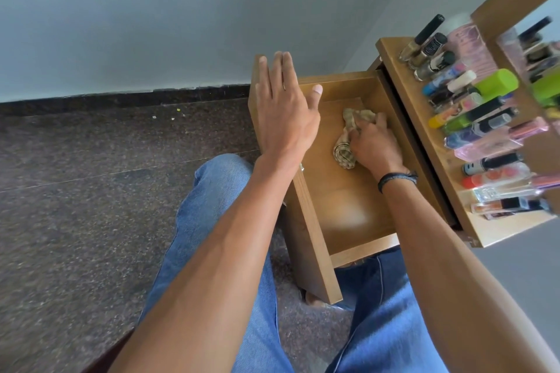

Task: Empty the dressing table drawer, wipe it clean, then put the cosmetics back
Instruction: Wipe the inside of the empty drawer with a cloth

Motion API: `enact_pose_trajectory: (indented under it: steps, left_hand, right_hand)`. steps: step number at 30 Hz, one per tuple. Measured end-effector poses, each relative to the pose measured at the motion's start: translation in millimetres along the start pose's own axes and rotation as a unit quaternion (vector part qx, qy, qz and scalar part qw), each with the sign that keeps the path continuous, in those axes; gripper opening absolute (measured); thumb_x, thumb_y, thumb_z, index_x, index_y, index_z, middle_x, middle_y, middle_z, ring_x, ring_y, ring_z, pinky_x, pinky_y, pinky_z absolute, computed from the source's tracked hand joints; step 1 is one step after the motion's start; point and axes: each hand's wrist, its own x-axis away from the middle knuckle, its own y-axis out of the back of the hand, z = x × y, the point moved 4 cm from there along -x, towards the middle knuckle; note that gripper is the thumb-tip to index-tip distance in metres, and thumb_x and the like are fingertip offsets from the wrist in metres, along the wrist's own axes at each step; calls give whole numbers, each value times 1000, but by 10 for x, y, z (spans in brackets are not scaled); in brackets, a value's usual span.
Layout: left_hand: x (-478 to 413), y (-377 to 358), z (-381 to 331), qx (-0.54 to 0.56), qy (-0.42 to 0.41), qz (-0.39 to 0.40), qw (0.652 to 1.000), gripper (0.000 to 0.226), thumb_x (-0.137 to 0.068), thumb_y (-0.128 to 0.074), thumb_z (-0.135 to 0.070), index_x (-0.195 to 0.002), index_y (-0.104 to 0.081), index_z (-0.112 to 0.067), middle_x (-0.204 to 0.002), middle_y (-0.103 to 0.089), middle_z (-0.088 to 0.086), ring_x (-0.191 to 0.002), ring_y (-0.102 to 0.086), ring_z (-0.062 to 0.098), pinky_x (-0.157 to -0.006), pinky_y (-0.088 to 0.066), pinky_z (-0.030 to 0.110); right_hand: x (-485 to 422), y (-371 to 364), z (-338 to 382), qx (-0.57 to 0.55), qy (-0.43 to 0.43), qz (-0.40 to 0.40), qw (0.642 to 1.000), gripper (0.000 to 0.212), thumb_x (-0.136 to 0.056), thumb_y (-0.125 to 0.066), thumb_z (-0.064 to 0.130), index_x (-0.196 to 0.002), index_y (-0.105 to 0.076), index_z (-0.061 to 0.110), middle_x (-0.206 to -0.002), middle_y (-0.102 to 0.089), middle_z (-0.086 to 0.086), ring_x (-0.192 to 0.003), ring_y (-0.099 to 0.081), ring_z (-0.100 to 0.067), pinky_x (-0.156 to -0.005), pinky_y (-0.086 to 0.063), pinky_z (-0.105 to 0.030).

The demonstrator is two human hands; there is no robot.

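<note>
The wooden drawer (348,212) is pulled out from the dressing table, and the only thing inside it is a crumpled beige cloth (348,142). My right hand (374,144) grips that cloth against the drawer floor, near the far half. My left hand (283,103) rests with straight fingers on the drawer's front panel (312,245), thumb over the inner edge. Several cosmetics (472,118), bottles and tubes of many colours, lie side by side on the table top (403,91) to the right.
A mirror (539,51) in a wooden frame stands behind the cosmetics. My knees in blue jeans (218,221) are under and beside the drawer. Dark speckled floor (91,175) and a grey wall (151,9) lie to the left.
</note>
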Motion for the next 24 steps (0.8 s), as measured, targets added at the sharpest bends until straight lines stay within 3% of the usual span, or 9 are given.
enact_pose_trajectory:
  steps: [8, 12, 16, 21, 24]
  left_hand:
    - [1, 46, 7, 48, 33, -14, 998, 74, -104, -48, -43, -158, -22, 0, -166, -23, 17, -156, -9, 34, -127, -13, 44]
    - [-5, 60, 15, 38, 36, -23, 998, 74, -103, -48, -44, -158, -24, -2, -166, -25, 16, -156, -12, 34, -127, -15, 43]
    - [7, 100, -3, 37, 33, -34, 998, 72, -101, -55, -39, -157, -27, -4, -164, -28, 15, -155, -17, 35, -126, -18, 43]
    - [38, 200, -69, 57, 25, -60, 996, 67, -98, -63, -23, -154, -33, -3, -159, -36, 14, -151, -25, 36, -123, -25, 41]
    - [44, 226, -95, 52, 18, -70, 996, 66, -96, -63, -18, -154, -35, -4, -157, -38, 14, -150, -27, 35, -120, -26, 40]
  right_hand:
    - [671, 39, -331, 49, -10, 45, 998, 47, -107, -42, 29, -154, -40, 35, -147, -35, -13, -119, -52, -44, -95, -47, -50]
    - [1036, 96, -453, 68, -28, 54, 996, 45, -105, -49, 29, -149, -47, 38, -144, -41, -10, -114, -58, -45, -88, -49, -47]
    - [1186, 118, -530, 61, -43, 55, 996, 43, -102, -57, 30, -144, -54, 39, -143, -48, -7, -116, -60, -44, -91, -49, -44]
    - [1158, 140, -419, 57, -40, 71, 995, 37, -100, -57, 40, -136, -62, 36, -133, -63, -10, -116, -64, -39, -98, -49, -43]
    - [1255, 134, -166, 14, -23, 78, 997, 33, -101, -53, 45, -123, -71, 27, -117, -71, -8, -107, -69, -35, -96, -53, -42]
